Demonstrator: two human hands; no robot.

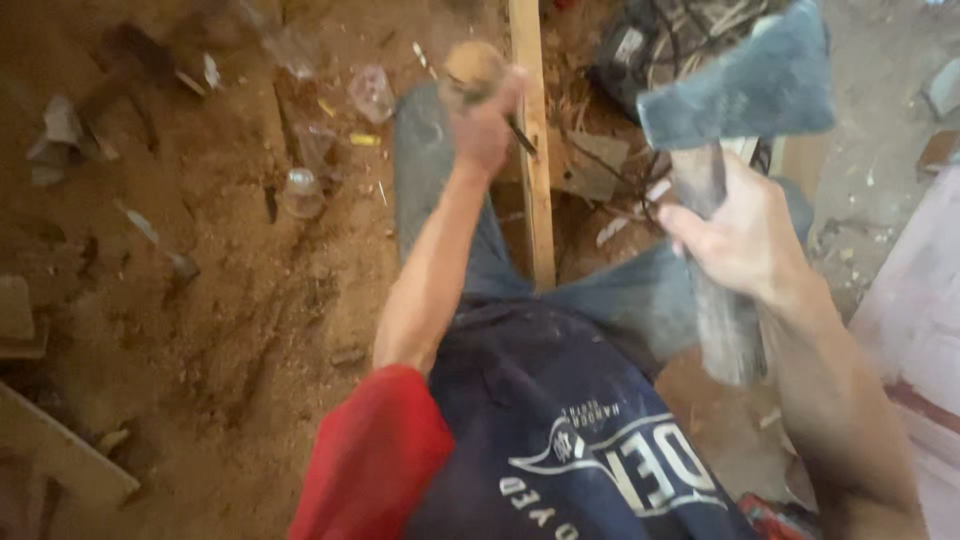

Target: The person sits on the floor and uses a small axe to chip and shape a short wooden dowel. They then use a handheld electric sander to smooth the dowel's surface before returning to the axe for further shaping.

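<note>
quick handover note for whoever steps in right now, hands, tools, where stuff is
Left hand: closed around a round wooden-handled tool, held against the narrow wooden strip that runs between the knees.
Right hand: gripping the hatchet by its handle, head raised beside the strip.
Around: sawdust-covered floor, clear plastic cups at the left, cables at the top.
Done or left: no cut visible on the strip; too blurred to tell.

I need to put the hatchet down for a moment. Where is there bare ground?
Bare dirt lies left of the knee, below the clear cups. Crowded: scraps and cups at upper left, and tangled cables beyond the wooden strip near the hatchet.
</note>
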